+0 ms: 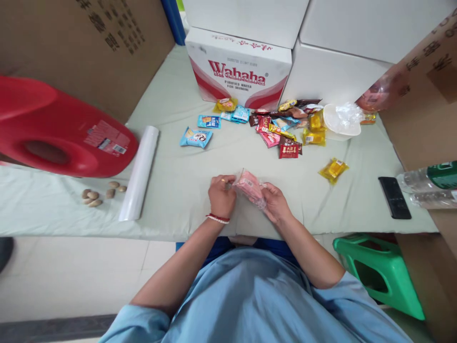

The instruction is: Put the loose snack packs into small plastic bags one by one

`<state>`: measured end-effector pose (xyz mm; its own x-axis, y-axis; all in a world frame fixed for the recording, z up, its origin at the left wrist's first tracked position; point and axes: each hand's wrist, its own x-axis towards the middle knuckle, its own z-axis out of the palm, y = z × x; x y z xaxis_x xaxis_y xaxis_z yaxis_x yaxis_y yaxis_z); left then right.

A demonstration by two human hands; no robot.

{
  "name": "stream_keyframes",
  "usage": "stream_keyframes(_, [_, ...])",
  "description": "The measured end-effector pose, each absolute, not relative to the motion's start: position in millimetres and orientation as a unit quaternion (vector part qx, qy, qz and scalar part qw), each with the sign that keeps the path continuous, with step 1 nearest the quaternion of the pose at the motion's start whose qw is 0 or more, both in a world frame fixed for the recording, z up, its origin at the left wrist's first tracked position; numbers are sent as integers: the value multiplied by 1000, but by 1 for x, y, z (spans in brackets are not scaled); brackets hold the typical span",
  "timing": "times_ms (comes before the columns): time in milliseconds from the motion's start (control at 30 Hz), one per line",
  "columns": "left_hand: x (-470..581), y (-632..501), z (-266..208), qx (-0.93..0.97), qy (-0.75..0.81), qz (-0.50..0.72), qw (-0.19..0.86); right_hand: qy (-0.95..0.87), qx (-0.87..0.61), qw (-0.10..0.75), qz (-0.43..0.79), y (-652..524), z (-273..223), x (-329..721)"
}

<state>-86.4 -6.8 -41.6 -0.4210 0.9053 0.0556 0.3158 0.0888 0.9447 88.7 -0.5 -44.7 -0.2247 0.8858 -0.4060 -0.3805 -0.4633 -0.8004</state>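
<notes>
A pink packet in clear plastic wrap point(250, 186) is held between my two hands, just above the front part of the table. My left hand point(222, 193) pinches the wrap at its left end, the fingers closed. At the right end, my right hand point(276, 202) grips the packet with thumb and fingers. Beyond the hands lies a pile of wrapped snacks point(278, 126) in red, yellow, brown and blue. To its left are a blue snack packet point(196, 137) and a smaller blue packet point(209, 121). A yellow packet point(333, 170) lies alone at the right.
White cartons point(239, 71) stand at the back. On the left are a red jug point(60, 128), a white plastic roll point(140, 174) and several nuts or stones point(93, 196). On the right are a white bowl point(339, 136), a black phone point(394, 197), bottles point(441, 176) and a green stool point(378, 271).
</notes>
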Motion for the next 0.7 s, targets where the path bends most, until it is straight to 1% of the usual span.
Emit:
stream_keyframes(67, [-98,-9,-33,463,598,471,455,-360,-469,427,684,2,-43,96])
stream_keyframes(133, [-108,-12,-26,423,490,463,606,-466,-489,410,614,7,-38,104])
stream_keyframes(167, [-111,-14,-23,389,442,463,662,-520,-494,395,574,9,-34,108])
stream_keyframes(233, [-113,-16,-19,319,390,459,731,-609,-492,359,508,12,-25,112])
stream_keyframes(267, [-112,-17,-18,301,386,452,745,-637,-488,343,488,13,-21,113])
stream_keyframes(333, [-104,-17,-19,298,406,450,737,-658,-480,325,481,14,-15,113])
stream_keyframes(400, [-96,-16,-21,296,427,470,714,-626,-473,327,527,12,-13,114])
stream_keyframes(500, [-90,-14,-24,227,443,511,701,-498,-468,369,630,11,-16,120])
stream_keyframes(567, [-89,-14,-26,190,438,524,706,-406,-465,410,671,12,-17,124])
stream_keyframes(633, [-85,-15,-26,169,404,529,727,-336,-456,440,697,14,-19,125])
stream_keyframes(700, [-74,-17,-27,140,356,534,754,-292,-437,445,725,16,-20,120])
